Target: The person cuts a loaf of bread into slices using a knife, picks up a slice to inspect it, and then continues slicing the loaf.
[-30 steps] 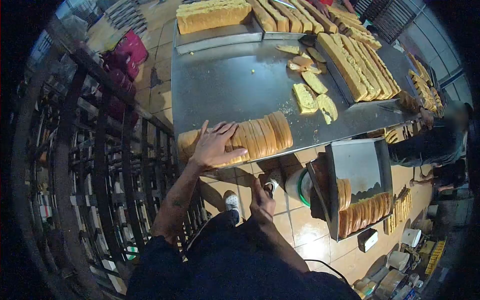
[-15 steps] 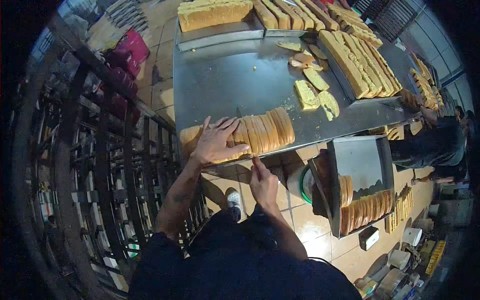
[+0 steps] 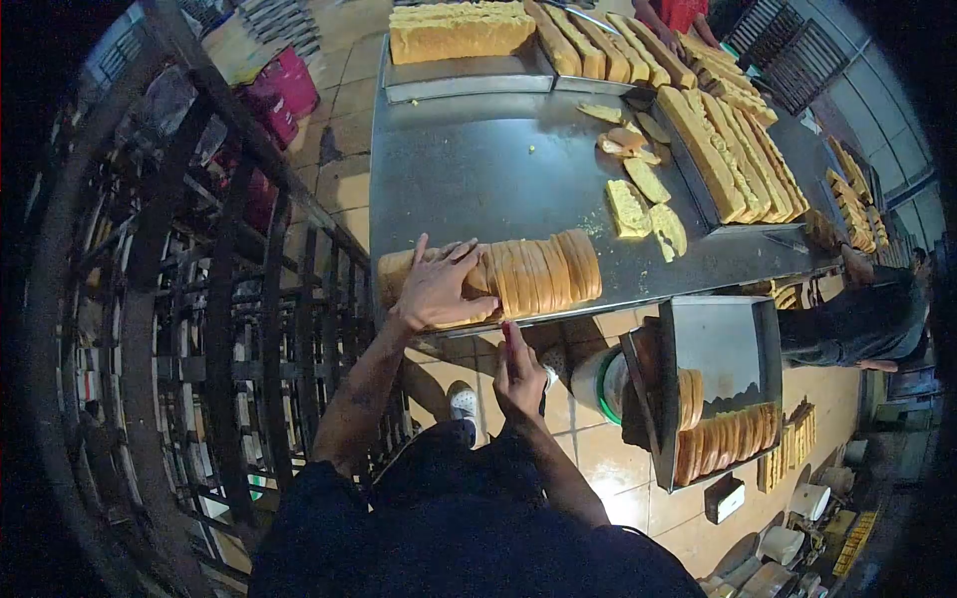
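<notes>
A long loaf of bread [image 3: 543,271] lies along the near edge of the metal table, its right part cut into several upright slices. My left hand [image 3: 439,289] rests on top of the loaf's left part, fingers spread over the crust and thumb pointing right. Below the table edge, my right hand [image 3: 519,377] is closed around the reddish handle of a knife [image 3: 509,331]. The handle points at the loaf just right of my left thumb. Most of the blade is hidden by the bread.
Cut pieces of bread [image 3: 630,207] and crumbs lie on the table [image 3: 469,164]. Whole loaves [image 3: 733,159] stand in trays along the back and right. A metal tray of slices [image 3: 723,439] sits lower right. A dark rack [image 3: 229,329] borders the left; co-workers [image 3: 862,314] stand right and behind.
The view has shifted, so the table appears slightly lower and farther right. My right hand has drawn back a little from the loaf with the knife; my left hand stays on the bread.
</notes>
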Demonstrator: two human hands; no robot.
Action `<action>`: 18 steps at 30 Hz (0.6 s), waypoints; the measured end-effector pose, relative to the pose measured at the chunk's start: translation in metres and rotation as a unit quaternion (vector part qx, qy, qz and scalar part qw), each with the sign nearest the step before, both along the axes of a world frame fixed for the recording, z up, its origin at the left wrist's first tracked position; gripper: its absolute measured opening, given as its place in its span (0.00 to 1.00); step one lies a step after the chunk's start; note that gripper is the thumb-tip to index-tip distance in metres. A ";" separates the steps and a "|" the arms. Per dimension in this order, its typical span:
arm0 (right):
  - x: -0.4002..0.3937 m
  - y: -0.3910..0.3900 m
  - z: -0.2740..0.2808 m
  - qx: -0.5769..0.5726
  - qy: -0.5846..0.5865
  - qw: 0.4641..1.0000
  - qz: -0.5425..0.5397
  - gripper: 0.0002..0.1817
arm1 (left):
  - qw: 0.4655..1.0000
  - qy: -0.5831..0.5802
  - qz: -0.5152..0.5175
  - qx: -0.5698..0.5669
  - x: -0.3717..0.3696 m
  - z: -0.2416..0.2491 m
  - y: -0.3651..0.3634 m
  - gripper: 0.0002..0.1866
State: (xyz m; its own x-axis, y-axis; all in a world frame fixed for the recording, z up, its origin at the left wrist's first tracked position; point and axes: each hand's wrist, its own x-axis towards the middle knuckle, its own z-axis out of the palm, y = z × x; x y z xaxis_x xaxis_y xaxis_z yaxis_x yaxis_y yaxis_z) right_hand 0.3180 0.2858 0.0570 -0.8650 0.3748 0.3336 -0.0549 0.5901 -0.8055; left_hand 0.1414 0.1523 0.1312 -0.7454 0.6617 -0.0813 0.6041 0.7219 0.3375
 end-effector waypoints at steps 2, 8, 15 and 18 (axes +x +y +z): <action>0.005 -0.003 0.003 0.019 0.015 1.000 -0.013 0.30 | 1.000 0.003 0.000 0.001 0.000 0.000 -0.001 0.53; 0.037 -0.017 0.019 0.019 -0.142 0.987 -0.080 0.19 | 1.000 -0.002 0.006 0.023 -0.001 -0.004 -0.001 0.53; 0.043 -0.015 0.039 0.007 -0.220 0.973 -0.073 0.21 | 1.000 0.000 0.002 0.005 0.001 -0.004 0.000 0.52; 0.041 -0.017 0.038 0.010 -0.166 0.984 -0.070 0.20 | 1.000 0.001 0.002 0.014 -0.002 0.001 0.000 0.51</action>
State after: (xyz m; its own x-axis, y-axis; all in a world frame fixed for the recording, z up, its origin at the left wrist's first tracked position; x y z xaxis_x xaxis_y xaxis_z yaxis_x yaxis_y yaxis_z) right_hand 0.3591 0.2691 0.0948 -0.8678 0.4944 0.0504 0.2917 0.5890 -0.7536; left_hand 0.1390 0.1524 0.1324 -0.7488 0.6601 -0.0605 0.6015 0.7150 0.3564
